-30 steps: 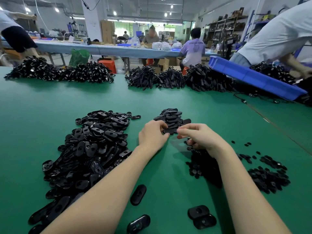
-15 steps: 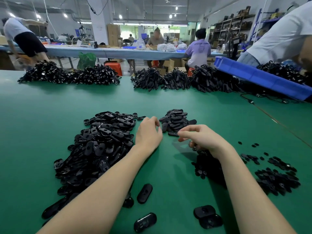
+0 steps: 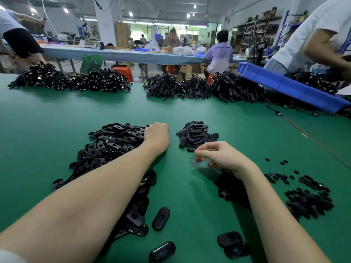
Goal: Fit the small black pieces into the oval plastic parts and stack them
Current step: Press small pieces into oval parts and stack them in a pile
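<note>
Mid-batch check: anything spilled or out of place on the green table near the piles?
Nothing looks damaged. A few oval parts lie loose near the front edge, apart from the big pile the left hand is reaching into. Some small black pieces are scattered beyond their heap. The finished stack looks untidy.

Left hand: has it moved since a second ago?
Yes. The left hand has left the small stack of finished parts and gone leftward to the big pile of oval parts.
</note>
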Tool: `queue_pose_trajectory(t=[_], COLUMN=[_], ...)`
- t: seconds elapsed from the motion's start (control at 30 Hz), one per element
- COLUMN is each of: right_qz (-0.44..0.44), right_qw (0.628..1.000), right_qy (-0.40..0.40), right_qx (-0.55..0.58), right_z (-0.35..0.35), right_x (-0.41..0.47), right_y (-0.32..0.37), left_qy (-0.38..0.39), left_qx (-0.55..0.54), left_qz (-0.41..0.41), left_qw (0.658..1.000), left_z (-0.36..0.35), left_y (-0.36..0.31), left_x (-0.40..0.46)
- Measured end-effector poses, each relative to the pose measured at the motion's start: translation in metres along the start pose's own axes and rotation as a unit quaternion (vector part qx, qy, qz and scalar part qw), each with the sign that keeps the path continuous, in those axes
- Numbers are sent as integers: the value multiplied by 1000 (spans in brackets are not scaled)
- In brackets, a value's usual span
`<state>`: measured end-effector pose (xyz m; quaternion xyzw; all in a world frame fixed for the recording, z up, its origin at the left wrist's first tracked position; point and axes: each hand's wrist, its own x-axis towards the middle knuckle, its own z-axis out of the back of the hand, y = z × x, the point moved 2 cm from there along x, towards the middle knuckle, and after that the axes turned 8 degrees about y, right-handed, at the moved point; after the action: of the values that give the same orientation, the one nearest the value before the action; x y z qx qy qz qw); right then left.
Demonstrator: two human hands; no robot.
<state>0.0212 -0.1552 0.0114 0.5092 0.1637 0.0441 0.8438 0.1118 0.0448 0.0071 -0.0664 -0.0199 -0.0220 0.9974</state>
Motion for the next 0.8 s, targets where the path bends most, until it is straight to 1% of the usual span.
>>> queue_pose_trajectory(t=[0.07,0.13,0.2,0.23,0.27,0.3,0.37,0.4,0.47,0.53,0.63,0.7,0.8], right_qz=[0,0,1,2,2,1,-1,-4,-18,-40,-93,-128,-151], right_qw=[1000,1000,1000,1000,999,998,996,994,986,971,947,923,901], right_qy=[-3,-8,-16,-21,-27,-34,-45,-50,-65,-83,-93,-105,-125], right_qx=[3,3,-8,-20,-33,-47,-78,-97,-151,-221,-294,-347,-387], right_z=[0,3,7,9,12,14,19,21,26,28,27,22,14], right_x=[-1,-2,-3,-4,-4,-5,-6,-7,-9,-11,-12,-14,-14], right_y=[0,0,0,0,0,0,0,0,0,1,4,10,16], left_qy=[-9,-34,-71,-82,-80,-62,-1,23,50,64,76,81,87], left_qx=[-22,-74,-192,-273,-362,-457,-623,-669,-711,-732,-736,-742,-749], left_qz=[-6,-18,-14,-6,3,11,19,18,21,31,39,36,47], left_qw=[1000,997,979,958,929,887,782,743,701,677,672,665,656], left_z=[0,0,1,1,1,1,-2,-3,-5,-8,-12,-13,-17], left_y=[3,4,3,0,-3,-8,-18,-23,-28,-30,-30,-31,-33], left_x=[-6,-14,-28,-37,-47,-57,-79,-89,-107,-121,-131,-131,-129])
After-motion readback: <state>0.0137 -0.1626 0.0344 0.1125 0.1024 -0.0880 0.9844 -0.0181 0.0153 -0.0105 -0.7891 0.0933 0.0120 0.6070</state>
